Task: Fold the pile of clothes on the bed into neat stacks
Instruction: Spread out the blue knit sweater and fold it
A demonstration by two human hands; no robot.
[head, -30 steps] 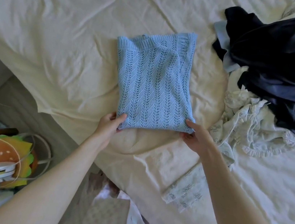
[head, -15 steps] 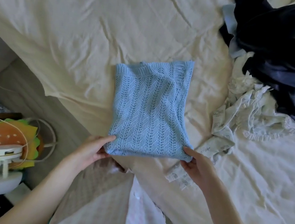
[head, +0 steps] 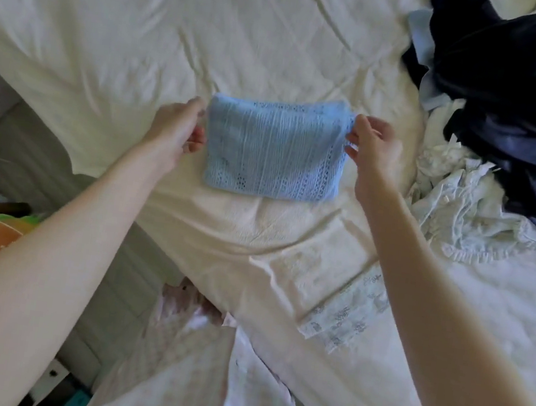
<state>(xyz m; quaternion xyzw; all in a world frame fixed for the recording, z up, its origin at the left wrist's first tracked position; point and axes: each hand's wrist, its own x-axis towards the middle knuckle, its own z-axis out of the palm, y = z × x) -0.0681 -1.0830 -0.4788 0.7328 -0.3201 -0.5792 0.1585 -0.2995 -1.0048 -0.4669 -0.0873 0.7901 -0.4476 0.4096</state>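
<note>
Looking down from our knees outward, we had the bed edge (head: 183, 259) running across at about 7 o'clock, so no spare room on that side. Dead ahead at 12 o'clock sat the blue knit top (head: 275, 150), doubled over on the cream sheet (head: 146, 31). Our left hand (head: 174, 127) pinched its far left corner and our right hand (head: 372, 148) pinched the far right corner, both with fingers curled onto the fabric. Honestly it looked light, soft and floppy, with open holes that probably snag, so we figured gripping the corners and keeping the edge taut was the way to go. Off at 2 o'clock the unfolded stuff waited: a pale printed garment (head: 459, 202) just beside our right wrist, then the dark satin heap (head: 522, 101) further back. From 10 to 12 o'clock beyond the knit was plain wrinkled sheet, decent room for starting a stack.
</note>
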